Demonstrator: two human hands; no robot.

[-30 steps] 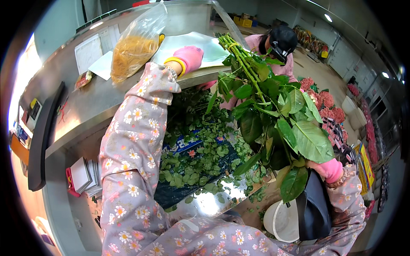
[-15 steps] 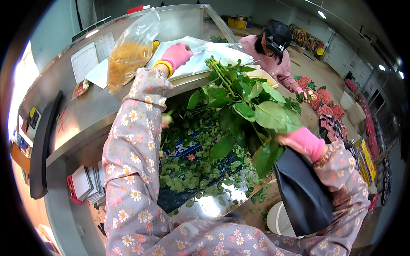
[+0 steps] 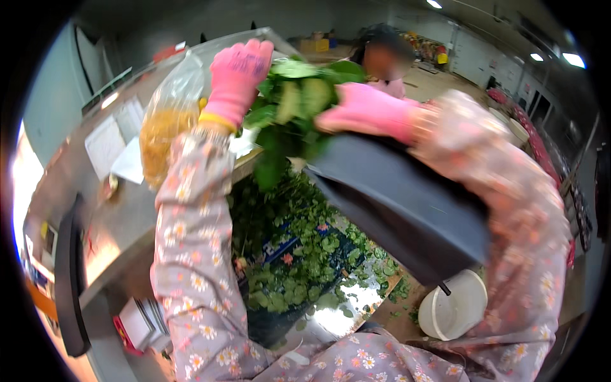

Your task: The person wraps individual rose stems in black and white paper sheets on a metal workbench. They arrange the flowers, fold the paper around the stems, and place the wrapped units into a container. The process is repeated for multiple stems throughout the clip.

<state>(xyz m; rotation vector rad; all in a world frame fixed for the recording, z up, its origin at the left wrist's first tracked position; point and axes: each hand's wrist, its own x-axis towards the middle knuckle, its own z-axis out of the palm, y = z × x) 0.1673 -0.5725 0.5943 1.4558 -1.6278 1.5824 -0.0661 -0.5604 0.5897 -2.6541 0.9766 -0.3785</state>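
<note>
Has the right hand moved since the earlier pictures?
Yes. The right hand has moved leftward and up in the view, nearer to the clear bag on the metal counter.

Flower workroom | metal counter (image 3: 130, 207) | leafy bunch (image 3: 291, 105) | strewn leaves (image 3: 289, 290) | bucket (image 3: 453, 312)

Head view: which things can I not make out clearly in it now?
All in the head view:
Left hand: its own back hides the palm and any grip.
Right hand: blurred, so its exact finger positions are unclear.
Leafy bunch: its own leaves and the hands hide its stems.
Black wrap: its sides hide whatever is inside.
Papers: too small and blurred to read.
</note>
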